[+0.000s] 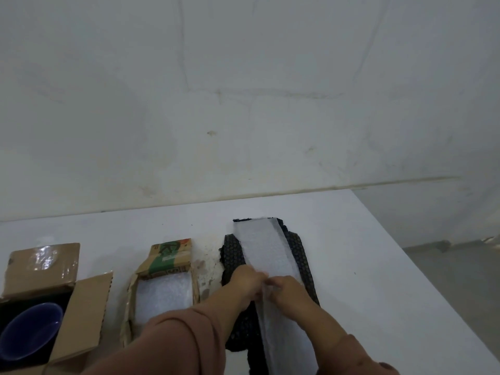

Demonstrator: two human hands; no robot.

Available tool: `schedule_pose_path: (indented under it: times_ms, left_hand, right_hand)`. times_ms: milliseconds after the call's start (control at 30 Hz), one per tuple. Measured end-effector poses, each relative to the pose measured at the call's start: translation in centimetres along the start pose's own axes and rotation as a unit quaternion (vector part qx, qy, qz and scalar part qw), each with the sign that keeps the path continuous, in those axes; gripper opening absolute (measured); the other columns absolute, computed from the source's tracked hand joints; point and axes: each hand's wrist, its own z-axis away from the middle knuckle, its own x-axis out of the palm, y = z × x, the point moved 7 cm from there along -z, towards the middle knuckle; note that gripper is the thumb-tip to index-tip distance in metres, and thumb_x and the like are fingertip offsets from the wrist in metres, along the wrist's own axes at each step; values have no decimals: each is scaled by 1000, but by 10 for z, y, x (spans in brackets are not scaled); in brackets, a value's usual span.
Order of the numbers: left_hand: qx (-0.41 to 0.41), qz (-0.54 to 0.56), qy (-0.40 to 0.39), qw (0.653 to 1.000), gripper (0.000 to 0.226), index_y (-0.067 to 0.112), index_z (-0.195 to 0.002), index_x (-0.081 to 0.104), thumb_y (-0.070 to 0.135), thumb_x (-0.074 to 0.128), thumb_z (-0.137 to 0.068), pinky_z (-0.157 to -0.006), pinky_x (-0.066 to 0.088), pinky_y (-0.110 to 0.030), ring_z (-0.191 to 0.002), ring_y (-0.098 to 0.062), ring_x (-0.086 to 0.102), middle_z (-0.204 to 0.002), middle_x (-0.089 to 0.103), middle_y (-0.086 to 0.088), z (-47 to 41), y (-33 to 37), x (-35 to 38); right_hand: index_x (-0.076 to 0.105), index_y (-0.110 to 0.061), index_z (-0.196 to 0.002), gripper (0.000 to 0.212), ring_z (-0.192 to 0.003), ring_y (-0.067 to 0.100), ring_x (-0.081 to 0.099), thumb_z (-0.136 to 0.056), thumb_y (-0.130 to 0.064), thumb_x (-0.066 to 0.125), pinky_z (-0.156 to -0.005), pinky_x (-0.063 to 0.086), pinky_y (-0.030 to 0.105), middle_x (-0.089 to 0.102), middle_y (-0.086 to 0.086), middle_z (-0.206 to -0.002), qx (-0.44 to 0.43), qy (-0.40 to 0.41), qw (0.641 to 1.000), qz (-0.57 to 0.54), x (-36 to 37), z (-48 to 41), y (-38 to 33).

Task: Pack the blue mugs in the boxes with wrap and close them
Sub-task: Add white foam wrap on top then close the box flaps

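White worktop [365,266] is seen below a pale wall. Far left, a blue mug [29,331] is held inside an open cardboard box [89,315]; beside it, a second box [170,255] is lined with wrap. Rightward, a white wrap strip [259,244] laid on a dark mat [300,258] is pinched by the left hand [246,284] and right hand [290,292].

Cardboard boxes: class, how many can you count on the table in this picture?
2. The left box holds a blue mug; the middle box, open, is lined with white wrap. Others may lie outside the frame.
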Motion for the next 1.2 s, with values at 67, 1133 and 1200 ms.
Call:
schedule_pose_path:
  times_ms: [67,1133,1200]
  left_hand:
    - [25,-22,29,999,11,2,-81,55,-2,48,-88,-62,46,-27,-77,-24,55,-86,57,-15,-2,4,-7]
    - [252,98,-22,962,22,2,-106,61,0,61,-85,-88,49,-42,-93,-29,62,-105,63,-16,133,102,-173]
    - [236,127,-20,963,26,-2,-114,57,-1,56,-89,-94,48,-47,-100,-36,61,-112,61,-21,133,97,-175]
  right_hand:
    - [56,-14,-127,37,-114,20,55,-92,-12,48,-83,44,11,57,10,-132,-9,5,1000,-22,-2,4,-4]
    - [65,-22,-76,17,-70,13,62,-86,-9,60,-58,51,23,69,-7,-75,-243,34,879,-410,-72,39,-228]
    - [60,-20,-100,16,-81,14,67,-87,-11,61,-65,54,25,69,-1,-93,-213,10,877,-431,-59,31,-219]
